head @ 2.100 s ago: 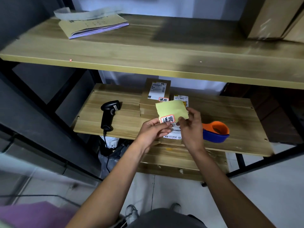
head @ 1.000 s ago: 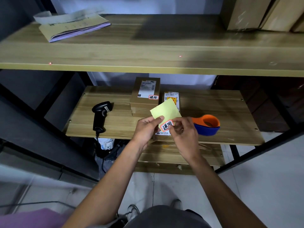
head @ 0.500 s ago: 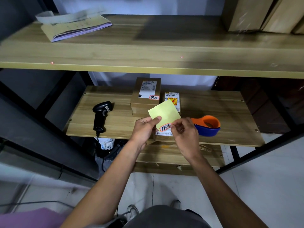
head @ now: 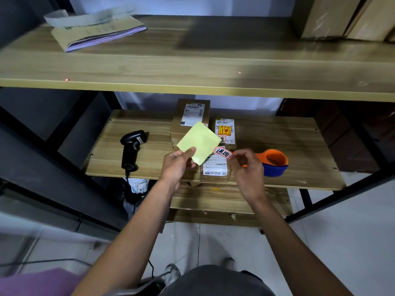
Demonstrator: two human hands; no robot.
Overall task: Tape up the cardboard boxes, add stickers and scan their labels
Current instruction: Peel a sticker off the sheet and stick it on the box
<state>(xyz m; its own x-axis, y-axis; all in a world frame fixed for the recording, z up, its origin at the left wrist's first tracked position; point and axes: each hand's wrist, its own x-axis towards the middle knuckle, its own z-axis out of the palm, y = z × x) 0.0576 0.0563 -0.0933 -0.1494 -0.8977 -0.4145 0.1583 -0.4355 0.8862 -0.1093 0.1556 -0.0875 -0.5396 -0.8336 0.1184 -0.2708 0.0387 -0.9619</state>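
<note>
My left hand (head: 178, 165) pinches the lower corner of a yellow-green backing sheet (head: 199, 143), held above the lower shelf. My right hand (head: 245, 167) holds a red-and-white sticker (head: 223, 152) by its right end, just off the sheet's edge. Directly below the sticker lies a small cardboard box with a white label (head: 215, 170) at the shelf's front edge. A taller labelled box (head: 191, 116) stands behind, and beside it a box with a yellow warning label (head: 225, 131). A black barcode scanner (head: 131, 149) lies to the left. An orange-and-blue tape dispenser (head: 274, 162) sits to the right.
The wooden lower shelf (head: 299, 146) has bare board on its right side. An upper shelf (head: 192, 67) overhangs it, carrying a stack of papers (head: 96, 28) at left and cardboard boxes (head: 346, 16) at right. The scanner's cable hangs down to the floor.
The sticker has come off the backing sheet and now sits in my right hand, to the right of the sheet. My left hand has tilted the sheet up and left.
</note>
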